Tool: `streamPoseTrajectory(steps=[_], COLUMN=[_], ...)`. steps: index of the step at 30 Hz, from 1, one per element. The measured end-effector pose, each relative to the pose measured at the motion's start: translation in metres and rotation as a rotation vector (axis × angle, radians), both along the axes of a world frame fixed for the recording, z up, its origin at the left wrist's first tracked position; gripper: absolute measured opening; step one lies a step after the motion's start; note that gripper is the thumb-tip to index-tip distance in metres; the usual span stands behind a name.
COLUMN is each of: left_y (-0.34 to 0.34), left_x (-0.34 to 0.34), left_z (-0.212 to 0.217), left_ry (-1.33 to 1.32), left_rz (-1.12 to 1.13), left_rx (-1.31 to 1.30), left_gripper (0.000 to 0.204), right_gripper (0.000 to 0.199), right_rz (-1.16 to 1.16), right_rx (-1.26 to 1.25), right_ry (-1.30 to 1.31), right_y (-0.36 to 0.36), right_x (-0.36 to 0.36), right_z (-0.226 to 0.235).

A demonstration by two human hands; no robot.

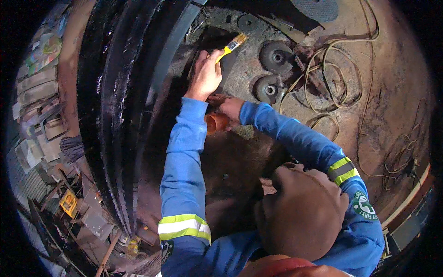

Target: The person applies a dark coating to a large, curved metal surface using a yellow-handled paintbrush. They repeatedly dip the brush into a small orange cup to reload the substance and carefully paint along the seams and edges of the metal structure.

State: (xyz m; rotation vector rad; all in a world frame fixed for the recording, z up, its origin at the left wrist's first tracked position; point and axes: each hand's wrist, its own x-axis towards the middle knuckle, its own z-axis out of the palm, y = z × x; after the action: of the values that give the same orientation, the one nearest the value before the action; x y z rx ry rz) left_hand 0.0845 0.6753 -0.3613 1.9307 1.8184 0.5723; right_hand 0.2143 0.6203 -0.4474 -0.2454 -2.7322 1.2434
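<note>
Neither my left hand nor my right hand shows. A co-worker's covered brown head [302, 212] and blue-sleeved arms fill the lower middle, seen from behind and above. The co-worker's left hand [205, 76] grips a paintbrush [226, 51] by its yellow handle, bristles pointing up and to the right. Lower down, the co-worker's right hand [229, 110] is against an orange-brown cup-like container [215, 123]; its fingers are partly in shadow. Left of both hands runs a long, glossy black ribbed piece [122, 92], apart from the bristles.
Two dark round discs [276, 57] lie right of the brush. Beyond them, a pale cable [355, 40] loops over the dirty floor [392, 83]. A yellow item [68, 203] lies among scrap boards at the far left.
</note>
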Motion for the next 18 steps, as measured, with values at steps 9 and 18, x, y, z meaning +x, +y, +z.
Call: streamPoseTrajectory(steps=[9,18], left_y=[-0.016,-0.012], left_x=[-0.017,-0.018], left_z=[-0.013,-0.036], left_ry=[-0.032,-0.168], left_rz=[0.085,0.238], left_rx=[0.069,0.0], left_gripper=[0.033,0.028], right_gripper=[0.069,0.076], right_rz=[0.065,0.006], right_rx=[-0.094,-0.06], right_ry=[-0.121,-0.03], right_y=[0.002,-0.001], right_x=[0.003,0.004], right_z=[-0.001,-0.001])
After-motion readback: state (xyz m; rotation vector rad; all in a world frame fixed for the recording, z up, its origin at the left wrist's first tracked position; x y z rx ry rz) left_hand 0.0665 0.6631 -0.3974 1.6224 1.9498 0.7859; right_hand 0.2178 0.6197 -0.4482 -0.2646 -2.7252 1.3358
